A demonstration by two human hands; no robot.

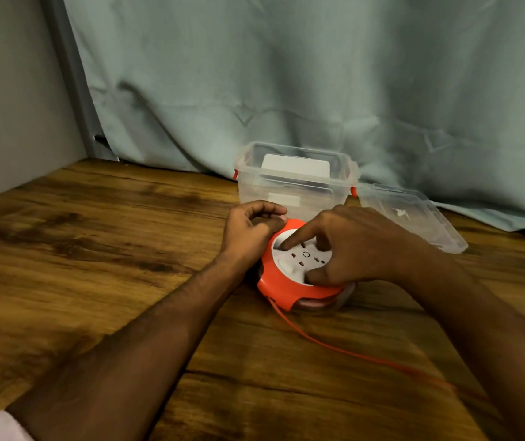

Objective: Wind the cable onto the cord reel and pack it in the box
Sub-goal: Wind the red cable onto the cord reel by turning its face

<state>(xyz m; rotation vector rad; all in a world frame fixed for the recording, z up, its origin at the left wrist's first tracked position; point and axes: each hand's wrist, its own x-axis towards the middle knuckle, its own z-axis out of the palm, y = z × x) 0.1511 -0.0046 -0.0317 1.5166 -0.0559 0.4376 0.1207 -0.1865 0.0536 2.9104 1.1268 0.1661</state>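
Observation:
An orange cord reel (pixel 289 289) with a white socket face lies flat on the wooden table (pixel 95 249). My left hand (pixel 250 230) grips its far left rim with curled fingers. My right hand (pixel 353 246) rests on top, index finger and thumb pressed on the white face. An orange cable (pixel 344 346) leaves the reel's front and trails toward the lower right, blurred near my right forearm. Just behind the reel stands the clear plastic box (pixel 296 183) with orange latches, open, with something white inside.
The clear lid (pixel 414 214) lies on the table to the right of the box. A grey-green curtain (pixel 286 74) hangs along the table's back edge. A grey wall (pixel 9 90) bounds the left side.

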